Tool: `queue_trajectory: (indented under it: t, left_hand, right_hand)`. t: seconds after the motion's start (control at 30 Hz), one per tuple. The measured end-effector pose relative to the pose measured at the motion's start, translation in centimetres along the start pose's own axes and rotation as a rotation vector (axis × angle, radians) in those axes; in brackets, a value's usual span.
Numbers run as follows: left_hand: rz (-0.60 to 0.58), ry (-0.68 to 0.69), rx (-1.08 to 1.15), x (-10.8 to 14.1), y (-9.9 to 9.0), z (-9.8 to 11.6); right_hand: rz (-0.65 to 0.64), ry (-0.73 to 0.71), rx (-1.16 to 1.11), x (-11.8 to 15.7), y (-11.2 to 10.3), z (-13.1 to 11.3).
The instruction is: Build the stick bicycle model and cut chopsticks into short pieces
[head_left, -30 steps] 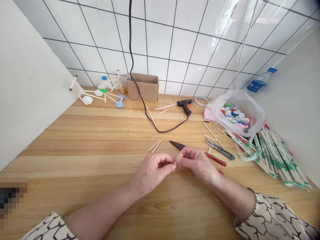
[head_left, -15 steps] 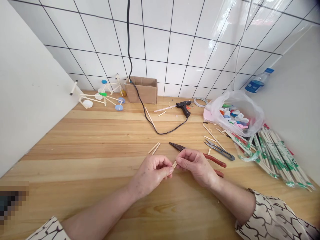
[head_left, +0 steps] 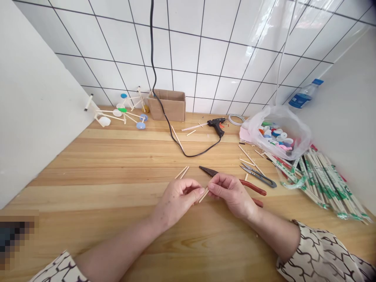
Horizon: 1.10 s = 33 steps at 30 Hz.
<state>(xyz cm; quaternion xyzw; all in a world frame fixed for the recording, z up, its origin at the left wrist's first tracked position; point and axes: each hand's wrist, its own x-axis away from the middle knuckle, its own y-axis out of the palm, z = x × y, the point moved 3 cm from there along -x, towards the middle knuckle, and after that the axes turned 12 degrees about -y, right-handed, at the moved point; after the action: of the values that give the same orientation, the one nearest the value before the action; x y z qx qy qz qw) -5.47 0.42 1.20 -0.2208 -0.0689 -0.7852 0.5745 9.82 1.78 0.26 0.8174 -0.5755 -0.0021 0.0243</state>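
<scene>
the left hand [head_left: 178,201] is curled, its fingertips closed just beside a short wooden stick [head_left: 203,195] above the counter [head_left: 96,156]. the stick lies slanted, upper end pointing away and right, into the right hand [head_left: 232,192], whose fingers pinch it. red-handled pliers [head_left: 226,175] lie behind.

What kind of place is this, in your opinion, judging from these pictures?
It is probably a small craft corner, perhaps at home, though I cannot be sure. A wooden counter holds a glue gun, a plastic bag of bottle caps, and bundled chopsticks.
</scene>
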Motion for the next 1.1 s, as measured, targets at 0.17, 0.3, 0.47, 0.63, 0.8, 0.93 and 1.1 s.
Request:
queue_trajectory:
  t: [0.17,0.3,0.47,0.63,0.8,0.93,1.1]
  left_hand:
    - [0.155,0.138,-0.153,0.4,0.4,-0.3]
    - [0.295,0.334,-0.390,0.6,0.7,-0.8]
    - [0.343,0.466,-0.598,0.6,0.9,-1.3]
    - [0.306,0.423,-0.691,0.4,1.0,-1.3]
    - [0.279,0.360,-0.808,0.5,0.9,-0.6]
    - [0.281,0.317,-0.905,0.6,1.1,-0.5]
    - [0.268,0.302,-0.917,0.5,0.6,-0.3]
  right_hand:
    - [-0.016,-0.025,0.091,0.1,0.1,-0.3]
    - [-0.032,-0.052,0.256,0.2,0.2,-0.3]
    - [-0.067,-0.094,0.434,0.2,0.4,0.0]
    - [-0.135,-0.200,0.538,0.4,0.7,0.4]
    - [-0.182,-0.385,0.762,0.7,1.1,0.5]
    - [-0.234,-0.570,0.959,0.9,1.5,0.4]
    - [-0.259,-0.651,1.051,0.9,1.9,0.8]
